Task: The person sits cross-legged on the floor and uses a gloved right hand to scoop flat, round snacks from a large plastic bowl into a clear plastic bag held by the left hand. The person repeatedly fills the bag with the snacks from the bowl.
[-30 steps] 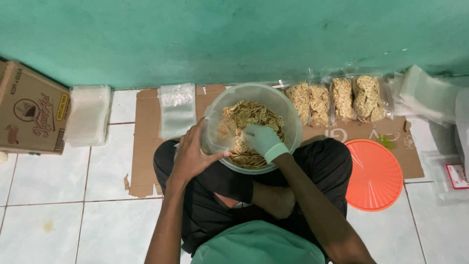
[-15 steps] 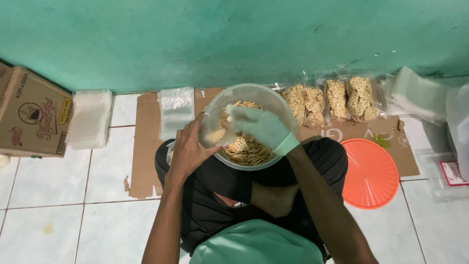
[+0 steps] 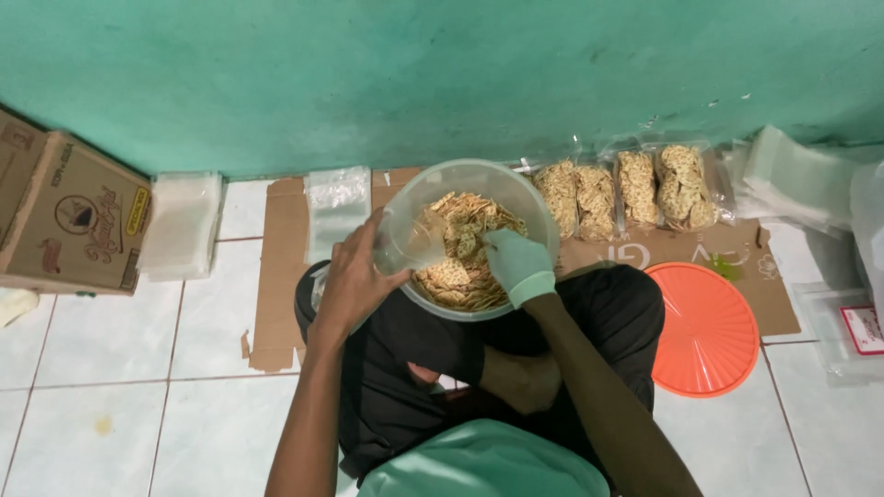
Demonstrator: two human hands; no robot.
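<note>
Gloved right hand (image 3: 517,265) back down among the crackers (image 3: 460,253), small clear bag (image 3: 414,241) newly open.

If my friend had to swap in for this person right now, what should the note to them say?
Left hand: bare, holding a small clear bag at the rim of the clear bowl.
Right hand: green glove, down in the bowl among the crackers.
The bowl rests on the lap of the person, who sits cross-legged on the floor.
Done: four filled bags lie by the wall on the cardboard sheet.
Left: the bowl holds plenty of crackers. Empty bags lie to the left, the orange lid to the right.
</note>
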